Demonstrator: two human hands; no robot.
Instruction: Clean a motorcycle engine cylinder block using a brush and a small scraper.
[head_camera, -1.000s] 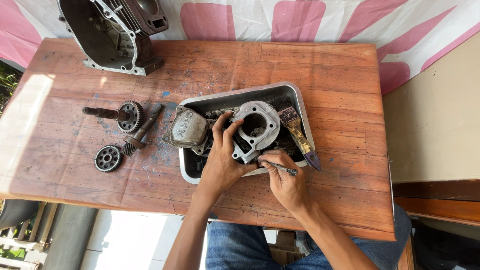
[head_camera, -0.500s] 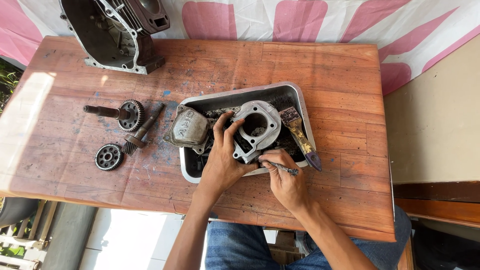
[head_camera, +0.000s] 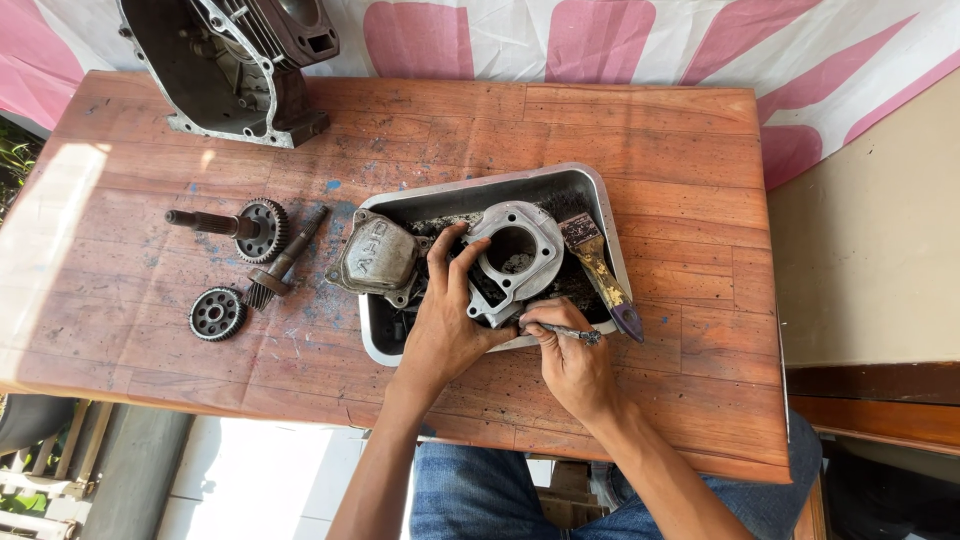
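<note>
A grey metal engine cylinder (head_camera: 518, 255) with a round bore sits tilted in a dirty metal tray (head_camera: 590, 195) at the middle of the wooden table. My left hand (head_camera: 445, 320) grips the cylinder's left side, fingers over its edge. My right hand (head_camera: 570, 360) holds a thin metal pick tool (head_camera: 570, 332) and presses its tip against the cylinder's lower edge. A flat paintbrush (head_camera: 598, 270) with a purple handle lies in the tray, just right of the cylinder. A grey engine cover (head_camera: 375, 258) rests on the tray's left rim.
A large dark engine crankcase (head_camera: 235, 65) stands at the table's back left. A geared shaft (head_camera: 240, 225), a second splined shaft (head_camera: 285, 260) and a loose gear (head_camera: 216, 313) lie on the left. A pink and white cloth hangs behind. My jeans show below the table's front edge.
</note>
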